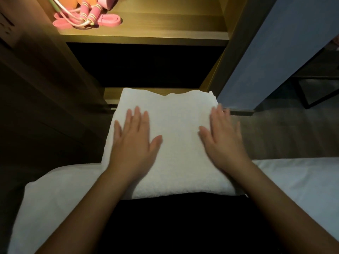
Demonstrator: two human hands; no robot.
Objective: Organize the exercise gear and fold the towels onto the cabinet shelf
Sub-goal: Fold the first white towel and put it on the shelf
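A folded white towel [174,129] lies in front of me, over my lap and the bed's edge, its far edge reaching toward the cabinet. My left hand [134,138] presses flat on its left half, fingers straight and spread. My right hand [223,134] lies flat on its right half, fingertips near the towel's right edge. On the lit cabinet shelf [146,32] at the upper left sit a pink jump rope [88,15] and a pink resistance band [108,22], beside orange gear cut off by the frame's top.
Below the lit shelf is a dark compartment [146,65] with a wooden ledge [113,96] under it. A grey cabinet door [275,52] stands open on the right. White bedding [302,184] spreads at both sides of me. A black frame [311,92] stands at the far right.
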